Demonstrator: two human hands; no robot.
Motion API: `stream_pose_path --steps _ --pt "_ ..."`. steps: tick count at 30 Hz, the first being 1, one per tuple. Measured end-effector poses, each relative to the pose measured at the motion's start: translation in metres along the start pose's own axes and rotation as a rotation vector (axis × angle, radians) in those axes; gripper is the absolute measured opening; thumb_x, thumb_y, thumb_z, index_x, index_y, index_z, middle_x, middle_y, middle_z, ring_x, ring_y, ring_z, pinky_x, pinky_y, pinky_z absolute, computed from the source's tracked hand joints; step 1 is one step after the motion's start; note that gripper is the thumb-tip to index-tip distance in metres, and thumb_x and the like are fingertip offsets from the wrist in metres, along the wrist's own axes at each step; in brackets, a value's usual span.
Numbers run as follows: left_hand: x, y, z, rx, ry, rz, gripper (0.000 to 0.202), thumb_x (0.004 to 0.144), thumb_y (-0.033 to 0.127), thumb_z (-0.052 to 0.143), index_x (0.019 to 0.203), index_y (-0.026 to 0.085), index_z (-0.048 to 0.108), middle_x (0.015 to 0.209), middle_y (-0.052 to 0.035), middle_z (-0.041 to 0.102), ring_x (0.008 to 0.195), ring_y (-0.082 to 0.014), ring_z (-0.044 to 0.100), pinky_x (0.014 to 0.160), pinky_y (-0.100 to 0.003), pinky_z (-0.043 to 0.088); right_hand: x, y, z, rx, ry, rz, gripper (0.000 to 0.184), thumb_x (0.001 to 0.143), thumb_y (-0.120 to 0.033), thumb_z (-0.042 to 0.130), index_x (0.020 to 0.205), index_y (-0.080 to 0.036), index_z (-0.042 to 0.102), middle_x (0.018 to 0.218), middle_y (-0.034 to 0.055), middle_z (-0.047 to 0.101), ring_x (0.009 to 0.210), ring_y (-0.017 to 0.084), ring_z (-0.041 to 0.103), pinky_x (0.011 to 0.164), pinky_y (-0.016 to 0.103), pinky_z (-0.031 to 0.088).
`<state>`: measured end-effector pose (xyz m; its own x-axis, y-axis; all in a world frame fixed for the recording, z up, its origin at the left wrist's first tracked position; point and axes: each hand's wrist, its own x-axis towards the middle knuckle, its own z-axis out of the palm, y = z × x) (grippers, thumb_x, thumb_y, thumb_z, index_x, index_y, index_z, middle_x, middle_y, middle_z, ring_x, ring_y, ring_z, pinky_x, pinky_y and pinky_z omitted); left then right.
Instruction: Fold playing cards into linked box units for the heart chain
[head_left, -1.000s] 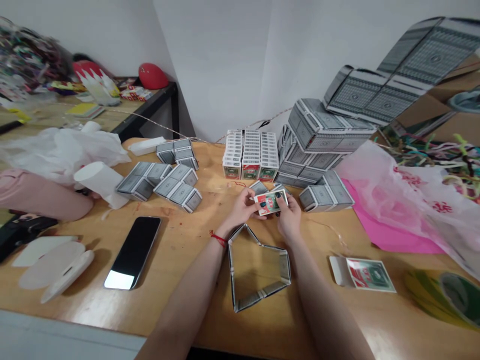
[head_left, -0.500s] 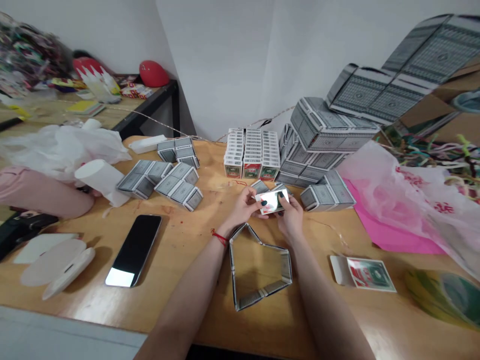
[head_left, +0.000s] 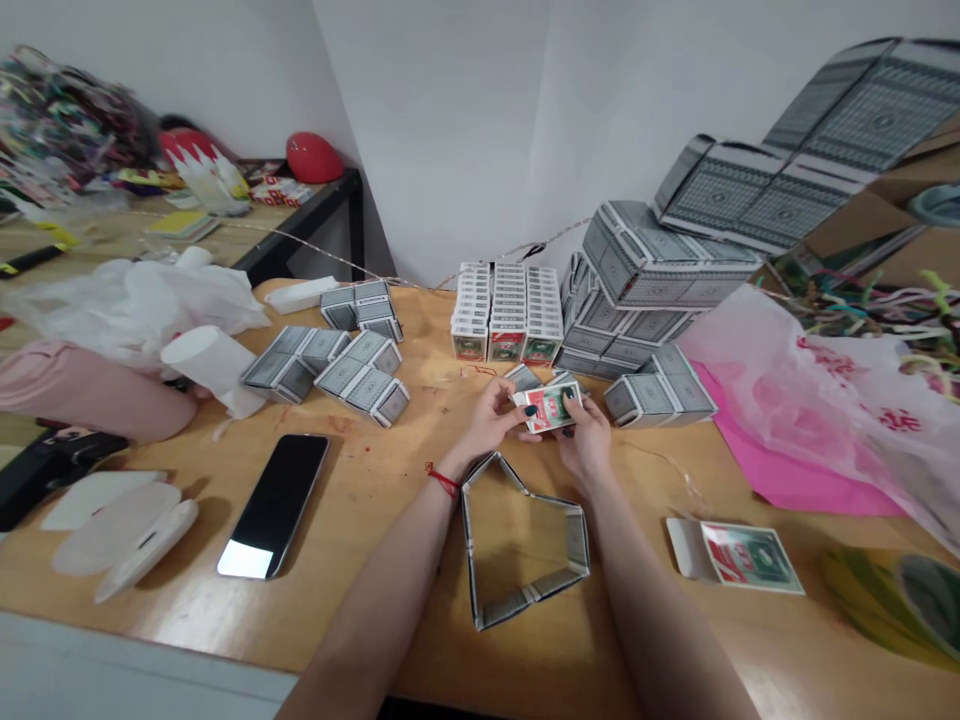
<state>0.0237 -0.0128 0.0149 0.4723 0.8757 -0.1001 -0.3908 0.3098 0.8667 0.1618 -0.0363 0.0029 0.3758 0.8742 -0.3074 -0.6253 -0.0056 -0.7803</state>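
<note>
Gripping a red-and-green playing-card box (head_left: 553, 408) between them, the left hand (head_left: 491, 420) and right hand (head_left: 589, 430) close on its opposite ends, thumbs on its face, over the middle of the desk (head_left: 352, 530). Between the forearms (head_left: 397, 590), near the front edge, sits an angular card-patterned frame (head_left: 517, 600). Three rows of card boxes (head_left: 507, 315) stand toward the back edge; a smartphone (head_left: 277, 500) lies left, near the front edge.

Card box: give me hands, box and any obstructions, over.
Left hand and right hand both gripping card box. Box's red-and-green face visible. Hollow card frame between forearms; grey card piece beyond box, partly hidden.
</note>
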Motion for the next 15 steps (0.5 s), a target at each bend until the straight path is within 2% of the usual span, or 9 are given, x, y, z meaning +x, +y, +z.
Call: stream_pose_path --steps 10,15 --pt "-0.0003 0.0030 -0.0032 -0.060 -0.012 -0.062 0.048 0.057 0.031 0.074 0.081 0.021 0.034 0.083 0.0049 0.050 0.071 -0.0107 0.057 0.065 -0.036 0.054 0.0060 0.0016 -0.0042 -0.047 -0.033 0.042 0.028 0.057 -0.030 0.071 0.079 -0.020 0.056 0.060 -0.0060 0.059 0.049 0.009 0.051 0.047 0.021 0.039" --pt "-0.0014 0.0047 -0.0017 -0.110 -0.021 -0.082 0.045 0.059 0.026 0.073 0.082 0.021 0.035 0.083 0.0053 0.049 0.069 -0.0093 0.058 0.065 -0.035 0.056 0.0055 0.0014 -0.0030 -0.026 0.000 0.058 0.029 0.056 -0.029 0.072 0.079 -0.020 0.056 0.059 -0.0071 0.059 0.046 0.008 0.050 0.043 0.020 0.036"
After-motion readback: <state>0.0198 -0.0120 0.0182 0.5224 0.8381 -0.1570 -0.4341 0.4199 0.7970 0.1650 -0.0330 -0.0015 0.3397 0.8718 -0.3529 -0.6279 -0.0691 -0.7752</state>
